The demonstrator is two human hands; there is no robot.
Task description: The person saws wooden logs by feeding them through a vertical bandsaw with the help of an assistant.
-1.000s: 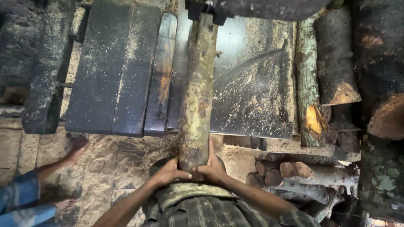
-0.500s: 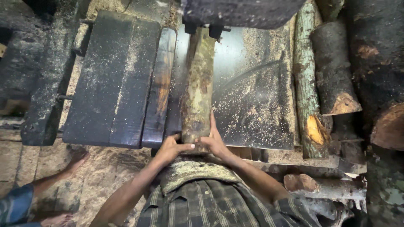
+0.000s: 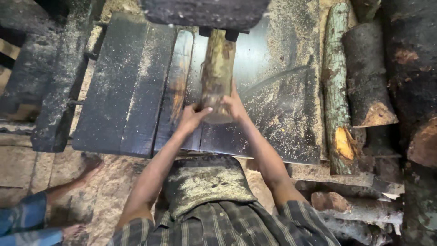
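Wood going through the saw — a log (image 3: 217, 73) lying lengthwise on the dusty steel table (image 3: 282, 114).
Left hand (image 3: 191, 117) and right hand (image 3: 234, 105) are both cupping its near end — pressing evenly is probably keeping it straight.

A sawmill workshop: sawdust-strewn saw table (image 3: 282, 114), rough logs (image 3: 366, 77) stacked beside it, dirt floor

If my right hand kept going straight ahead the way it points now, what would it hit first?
Probably the dark housing over the far end of the log that your right hand is gripping; depth is unclear.
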